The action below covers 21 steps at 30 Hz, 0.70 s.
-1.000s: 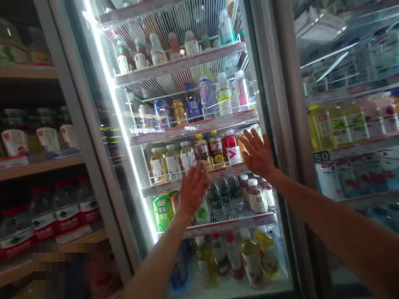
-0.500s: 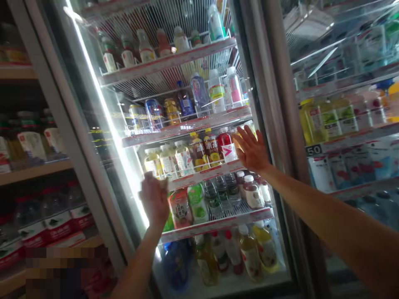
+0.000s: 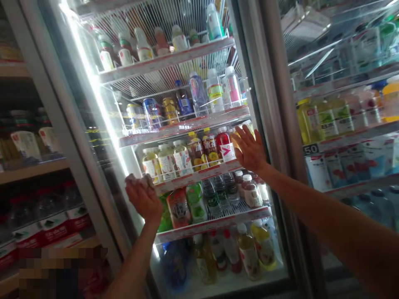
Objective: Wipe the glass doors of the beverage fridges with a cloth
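Observation:
I face the glass door (image 3: 264,232) of a lit drinks fridge. My left hand (image 3: 144,198) presses against the glass near its left side, at the level of the third shelf (image 3: 199,175). Its fingers are closed over a pale crumpled cloth (image 3: 137,180). My right hand (image 3: 249,149) lies flat on the glass by the door's right frame, fingers spread and holding nothing. Behind that hand is a red-capped bottle (image 3: 225,144). Rows of bottles and cans fill the wire shelves inside.
A second fridge door (image 3: 343,124) with yellow and white drinks stands to the right. Open wooden shelves (image 3: 34,168) with bottled drinks run along the left. The fridge's grey left frame (image 3: 62,137) slants between them.
My left hand has slid left across the glass, from the middle of the door to near its lit left edge. My right hand has stayed flat in the same spot.

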Each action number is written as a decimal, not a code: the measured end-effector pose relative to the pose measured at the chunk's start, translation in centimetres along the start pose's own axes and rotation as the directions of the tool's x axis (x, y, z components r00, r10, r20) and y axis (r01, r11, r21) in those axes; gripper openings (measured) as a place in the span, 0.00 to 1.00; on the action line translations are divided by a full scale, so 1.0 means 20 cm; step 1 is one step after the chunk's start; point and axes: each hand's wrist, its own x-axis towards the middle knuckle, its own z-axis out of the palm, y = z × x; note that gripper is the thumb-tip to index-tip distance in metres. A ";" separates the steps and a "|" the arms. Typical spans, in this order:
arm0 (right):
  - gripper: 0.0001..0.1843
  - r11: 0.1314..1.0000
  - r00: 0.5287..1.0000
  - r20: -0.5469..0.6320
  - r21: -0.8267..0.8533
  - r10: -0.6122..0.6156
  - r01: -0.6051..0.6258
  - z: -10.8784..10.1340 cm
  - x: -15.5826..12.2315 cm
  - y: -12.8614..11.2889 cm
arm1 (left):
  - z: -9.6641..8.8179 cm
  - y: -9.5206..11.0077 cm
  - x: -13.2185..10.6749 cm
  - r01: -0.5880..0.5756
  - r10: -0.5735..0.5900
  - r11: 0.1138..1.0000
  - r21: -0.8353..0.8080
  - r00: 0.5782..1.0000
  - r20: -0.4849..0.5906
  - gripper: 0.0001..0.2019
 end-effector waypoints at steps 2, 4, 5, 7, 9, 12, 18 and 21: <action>0.27 1.000 1.000 -0.001 -0.001 0.003 -0.003 0.00 0.00 0.00 | 0.04 0.07 0.06 0.025 -0.021 0.999 0.035 0.995 -0.099 0.29; 0.27 1.000 1.000 0.002 0.005 0.002 -0.002 0.00 0.00 0.00 | 0.15 0.23 0.10 -0.212 0.212 0.977 0.006 0.977 0.006 0.29; 0.27 1.000 1.000 0.007 0.010 0.003 -0.003 -0.01 0.00 0.00 | 0.20 0.31 0.12 -0.366 0.368 0.930 -0.044 0.926 0.086 0.29; 0.27 1.000 1.000 0.020 0.024 0.006 -0.006 -0.01 0.00 0.00 | 0.27 0.41 0.17 -0.547 0.558 0.830 -0.108 0.811 0.177 0.27; 0.27 0.999 0.999 0.033 0.032 0.006 -0.007 -0.01 0.00 0.00 | 0.27 0.38 0.24 -0.506 0.510 0.860 -0.066 0.849 0.135 0.25; 0.27 0.999 0.999 0.041 0.032 0.013 -0.014 -0.01 0.01 0.00 | 0.19 0.22 0.37 -0.219 0.219 0.976 0.019 0.971 -0.099 0.26; 0.27 0.999 0.998 0.058 0.024 0.029 -0.031 -0.02 0.01 -0.01 | 0.27 0.41 0.38 -0.422 0.424 0.906 -0.042 0.905 0.047 0.23; 0.26 1.000 0.999 0.046 0.017 0.010 -0.011 -0.03 0.01 -0.01 | 0.31 0.48 0.40 -0.626 0.650 0.758 -0.181 0.704 0.286 0.17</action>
